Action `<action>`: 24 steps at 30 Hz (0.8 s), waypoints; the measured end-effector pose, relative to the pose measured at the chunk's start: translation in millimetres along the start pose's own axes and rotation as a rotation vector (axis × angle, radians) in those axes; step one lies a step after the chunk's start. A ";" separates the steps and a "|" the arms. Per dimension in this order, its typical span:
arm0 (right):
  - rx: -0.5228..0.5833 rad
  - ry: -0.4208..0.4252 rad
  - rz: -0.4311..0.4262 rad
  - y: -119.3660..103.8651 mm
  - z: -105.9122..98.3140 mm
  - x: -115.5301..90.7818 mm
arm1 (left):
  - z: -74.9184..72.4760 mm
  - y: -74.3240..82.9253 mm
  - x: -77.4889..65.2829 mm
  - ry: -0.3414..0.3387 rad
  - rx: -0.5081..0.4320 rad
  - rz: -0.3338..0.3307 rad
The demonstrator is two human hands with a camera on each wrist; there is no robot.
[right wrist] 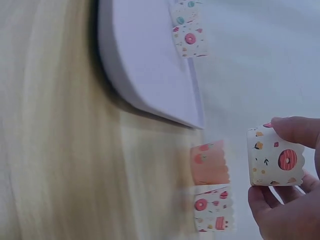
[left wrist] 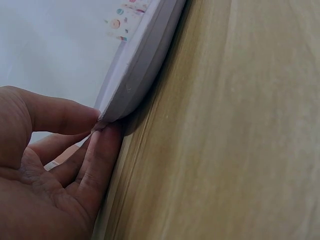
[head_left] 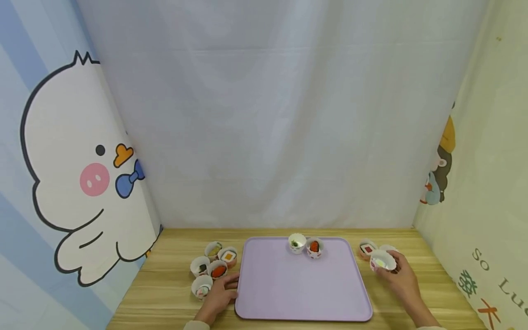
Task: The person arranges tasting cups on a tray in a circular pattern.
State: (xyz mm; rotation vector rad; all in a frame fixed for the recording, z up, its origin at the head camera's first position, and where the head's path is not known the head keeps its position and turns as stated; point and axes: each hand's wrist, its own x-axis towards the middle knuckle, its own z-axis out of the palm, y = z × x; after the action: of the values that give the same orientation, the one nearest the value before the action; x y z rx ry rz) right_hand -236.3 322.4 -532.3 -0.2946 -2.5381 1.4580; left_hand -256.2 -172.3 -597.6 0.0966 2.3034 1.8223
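A lilac tray (head_left: 303, 288) lies on the wooden table. My left hand (head_left: 220, 294) pinches its left edge, thumb on the rim (left wrist: 132, 75) and fingers beneath. Held off the table at the tray's right is a white paper baking cup (right wrist: 274, 157) with a doughnut print, gripped by my right hand (head_left: 403, 276) between thumb and fingers. Something pale lies inside this cup (head_left: 382, 261), too unclear to name. On the tray's far edge stand two cups: one with green bits (head_left: 296, 244), the other with a red-orange piece (head_left: 315, 247).
Left of the tray several paper cups cluster, including one with an orange-red piece (head_left: 217, 270) and one with a white-and-yellow piece (head_left: 228, 256). Behind the right hand stand a pinkish cup (right wrist: 210, 162) and a printed cup (right wrist: 214, 210). A pale curtain (head_left: 264, 137) hangs behind the table.
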 end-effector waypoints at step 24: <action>0.093 -0.010 -0.156 -48.9 0.0 -5.0 | 0.1 -2.4 0.5 0.007 -0.006 -0.015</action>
State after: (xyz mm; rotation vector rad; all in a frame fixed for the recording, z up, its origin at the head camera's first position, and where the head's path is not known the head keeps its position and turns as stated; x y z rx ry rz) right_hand -235.0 296.9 -490.3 -0.0729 -2.4304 1.5150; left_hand -256.5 -172.7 -599.9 0.0712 2.2974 1.8246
